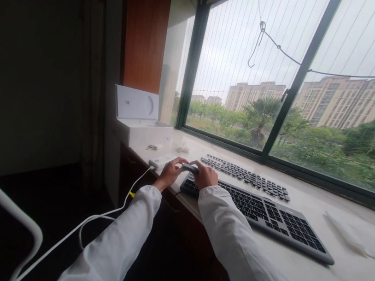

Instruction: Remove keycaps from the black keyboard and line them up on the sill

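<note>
both hands close together, fingers curled, forearms extended forward

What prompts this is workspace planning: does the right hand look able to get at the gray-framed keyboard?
Probably yes: the gray-framed keyboard lies close by the right hand with nothing visible blocking the way, though that hand holds a small dark object with the left hand.

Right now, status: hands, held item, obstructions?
Left hand and right hand: both gripping small dark object. Keyboard partly behind right hand. White cable near left hand.
</note>
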`<control>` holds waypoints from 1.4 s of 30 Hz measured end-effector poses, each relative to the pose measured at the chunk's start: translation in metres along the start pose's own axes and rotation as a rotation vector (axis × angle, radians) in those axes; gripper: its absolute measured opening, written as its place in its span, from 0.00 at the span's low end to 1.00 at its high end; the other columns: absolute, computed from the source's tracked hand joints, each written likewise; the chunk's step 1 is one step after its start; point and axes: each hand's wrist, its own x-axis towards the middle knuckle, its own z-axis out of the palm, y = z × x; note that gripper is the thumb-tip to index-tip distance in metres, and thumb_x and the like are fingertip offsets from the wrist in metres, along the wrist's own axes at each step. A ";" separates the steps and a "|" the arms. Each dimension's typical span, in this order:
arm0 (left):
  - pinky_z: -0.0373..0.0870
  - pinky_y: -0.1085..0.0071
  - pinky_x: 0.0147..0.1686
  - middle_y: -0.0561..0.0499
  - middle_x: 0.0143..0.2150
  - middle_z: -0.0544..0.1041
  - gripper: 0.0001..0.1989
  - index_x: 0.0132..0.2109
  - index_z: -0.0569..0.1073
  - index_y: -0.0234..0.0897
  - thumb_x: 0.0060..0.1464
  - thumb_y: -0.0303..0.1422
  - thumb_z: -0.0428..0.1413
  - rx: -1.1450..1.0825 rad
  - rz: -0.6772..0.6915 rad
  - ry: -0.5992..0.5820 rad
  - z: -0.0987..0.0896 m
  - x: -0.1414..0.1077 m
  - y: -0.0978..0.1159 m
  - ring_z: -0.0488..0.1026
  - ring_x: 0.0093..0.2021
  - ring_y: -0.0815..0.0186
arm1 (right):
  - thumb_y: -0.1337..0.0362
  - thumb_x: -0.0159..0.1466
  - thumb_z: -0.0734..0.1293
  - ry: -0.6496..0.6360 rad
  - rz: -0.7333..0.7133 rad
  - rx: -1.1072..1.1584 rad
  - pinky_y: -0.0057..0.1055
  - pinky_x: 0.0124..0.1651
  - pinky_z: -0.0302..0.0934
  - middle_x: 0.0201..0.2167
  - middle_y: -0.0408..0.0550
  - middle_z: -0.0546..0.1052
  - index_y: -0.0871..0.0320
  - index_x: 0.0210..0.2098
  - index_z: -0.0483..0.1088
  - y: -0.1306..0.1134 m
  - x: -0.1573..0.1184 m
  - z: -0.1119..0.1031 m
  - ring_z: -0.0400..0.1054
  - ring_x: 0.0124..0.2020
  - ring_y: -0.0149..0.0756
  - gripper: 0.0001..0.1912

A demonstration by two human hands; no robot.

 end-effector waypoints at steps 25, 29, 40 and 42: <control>0.69 0.68 0.43 0.49 0.38 0.79 0.12 0.37 0.74 0.37 0.50 0.41 0.58 0.261 -0.024 0.033 -0.001 0.005 -0.002 0.75 0.40 0.63 | 0.72 0.54 0.63 -0.143 -0.368 -0.196 0.28 0.27 0.42 0.27 0.40 0.78 0.52 0.37 0.67 0.059 -0.098 -0.089 0.71 0.27 0.34 0.12; 0.70 0.68 0.44 0.50 0.38 0.79 0.14 0.37 0.73 0.38 0.50 0.44 0.58 0.303 -0.020 -0.002 -0.001 0.006 -0.005 0.75 0.40 0.63 | 0.72 0.56 0.61 0.000 -0.260 -0.177 0.27 0.26 0.44 0.24 0.40 0.76 0.53 0.35 0.69 0.104 -0.131 -0.091 0.70 0.23 0.33 0.10; 0.68 0.70 0.46 0.51 0.40 0.80 0.10 0.42 0.76 0.41 0.56 0.38 0.54 0.612 0.145 -0.131 0.031 0.093 0.008 0.75 0.42 0.64 | 0.68 0.55 0.61 0.153 -0.056 -0.102 0.28 0.25 0.43 0.20 0.40 0.75 0.52 0.33 0.71 0.134 -0.134 -0.085 0.69 0.20 0.34 0.10; 0.69 0.70 0.45 0.51 0.40 0.80 0.10 0.43 0.76 0.40 0.56 0.38 0.54 0.688 0.094 -0.198 0.045 0.124 -0.001 0.75 0.41 0.64 | 0.69 0.54 0.61 0.117 -0.054 -0.072 0.27 0.25 0.43 0.20 0.39 0.76 0.51 0.33 0.71 0.130 -0.135 -0.085 0.70 0.21 0.34 0.10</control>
